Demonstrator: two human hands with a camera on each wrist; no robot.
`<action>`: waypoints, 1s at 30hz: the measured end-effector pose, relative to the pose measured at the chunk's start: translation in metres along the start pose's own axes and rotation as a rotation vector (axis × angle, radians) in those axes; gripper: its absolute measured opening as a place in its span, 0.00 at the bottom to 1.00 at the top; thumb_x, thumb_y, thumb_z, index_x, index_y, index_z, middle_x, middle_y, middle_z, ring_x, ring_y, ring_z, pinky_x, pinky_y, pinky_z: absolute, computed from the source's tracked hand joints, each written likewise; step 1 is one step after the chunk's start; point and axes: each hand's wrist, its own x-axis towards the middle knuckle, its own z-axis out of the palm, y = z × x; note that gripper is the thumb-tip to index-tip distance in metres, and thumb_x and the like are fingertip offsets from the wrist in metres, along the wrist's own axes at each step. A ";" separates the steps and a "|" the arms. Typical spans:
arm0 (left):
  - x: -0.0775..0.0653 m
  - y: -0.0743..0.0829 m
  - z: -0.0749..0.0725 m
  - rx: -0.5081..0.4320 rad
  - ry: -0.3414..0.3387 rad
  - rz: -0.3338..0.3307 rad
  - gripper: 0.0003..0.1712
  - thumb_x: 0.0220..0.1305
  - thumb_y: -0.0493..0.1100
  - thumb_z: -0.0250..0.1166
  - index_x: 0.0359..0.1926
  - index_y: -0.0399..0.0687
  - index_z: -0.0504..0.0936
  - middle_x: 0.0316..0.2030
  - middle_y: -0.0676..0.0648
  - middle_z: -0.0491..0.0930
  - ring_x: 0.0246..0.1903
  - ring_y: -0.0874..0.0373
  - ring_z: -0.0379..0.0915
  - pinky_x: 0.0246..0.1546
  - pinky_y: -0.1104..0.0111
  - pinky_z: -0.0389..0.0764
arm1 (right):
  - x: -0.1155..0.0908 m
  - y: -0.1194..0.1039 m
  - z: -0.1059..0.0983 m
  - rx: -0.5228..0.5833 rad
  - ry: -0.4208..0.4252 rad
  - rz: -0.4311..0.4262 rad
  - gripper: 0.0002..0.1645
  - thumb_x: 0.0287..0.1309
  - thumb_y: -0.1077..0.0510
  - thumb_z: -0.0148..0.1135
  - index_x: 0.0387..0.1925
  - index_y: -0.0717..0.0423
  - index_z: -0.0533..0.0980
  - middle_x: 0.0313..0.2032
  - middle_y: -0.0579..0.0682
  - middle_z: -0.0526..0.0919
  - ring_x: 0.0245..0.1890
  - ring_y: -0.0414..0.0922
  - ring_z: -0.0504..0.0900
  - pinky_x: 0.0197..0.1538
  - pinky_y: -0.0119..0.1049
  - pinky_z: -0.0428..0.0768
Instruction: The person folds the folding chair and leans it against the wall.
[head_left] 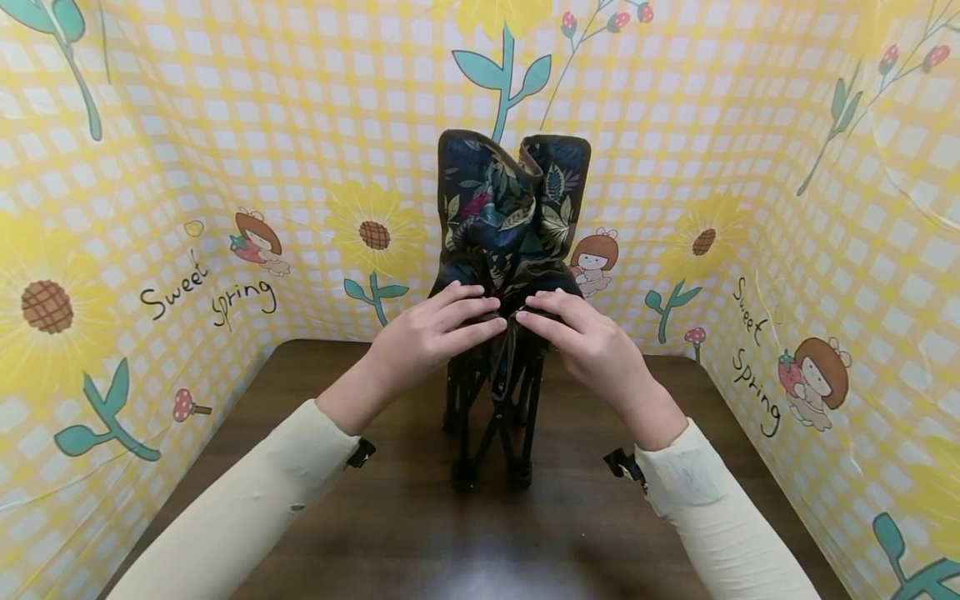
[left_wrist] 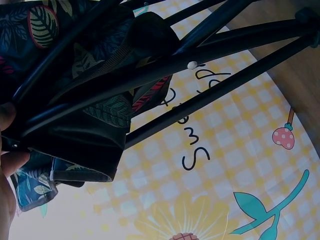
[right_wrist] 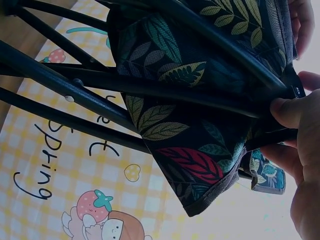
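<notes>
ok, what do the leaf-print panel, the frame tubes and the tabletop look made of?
Leaf-print panel: woven fabric, probably synthetic, mostly matte; fine weave texture, soft folds.
Frame tubes: likely coated metal, satin black; slim straight bars with rivet-like heads, though plastic isn't ruled out.
Tabletop: brown wood or wood-look laminate, slightly glossy; faint grain, soft light reflection.

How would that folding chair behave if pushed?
The folding chair may tip: it's tall over closely set feet. Its fabric looks floppy, being creased and bunched. The crossed tubes look stiff but could scissor at their rivets.
</notes>
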 end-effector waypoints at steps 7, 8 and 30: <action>0.001 0.000 0.003 -0.006 0.019 -0.005 0.25 0.67 0.25 0.64 0.62 0.45 0.82 0.59 0.41 0.82 0.60 0.41 0.78 0.65 0.49 0.76 | 0.003 0.000 0.002 0.016 0.025 -0.016 0.25 0.66 0.75 0.59 0.59 0.54 0.81 0.56 0.58 0.83 0.58 0.54 0.82 0.66 0.49 0.78; 0.001 0.000 0.003 -0.006 0.023 -0.005 0.24 0.67 0.25 0.64 0.62 0.45 0.82 0.59 0.41 0.82 0.60 0.41 0.78 0.65 0.48 0.76 | 0.003 0.000 0.002 0.018 0.031 -0.019 0.24 0.67 0.75 0.58 0.59 0.54 0.81 0.56 0.58 0.83 0.58 0.54 0.82 0.66 0.49 0.78; 0.000 0.003 0.004 -0.048 0.079 -0.065 0.24 0.65 0.23 0.65 0.58 0.45 0.86 0.58 0.43 0.84 0.58 0.44 0.80 0.62 0.47 0.78 | -0.001 0.001 0.003 0.040 0.037 -0.007 0.20 0.74 0.68 0.54 0.61 0.54 0.80 0.57 0.58 0.83 0.60 0.54 0.81 0.67 0.50 0.77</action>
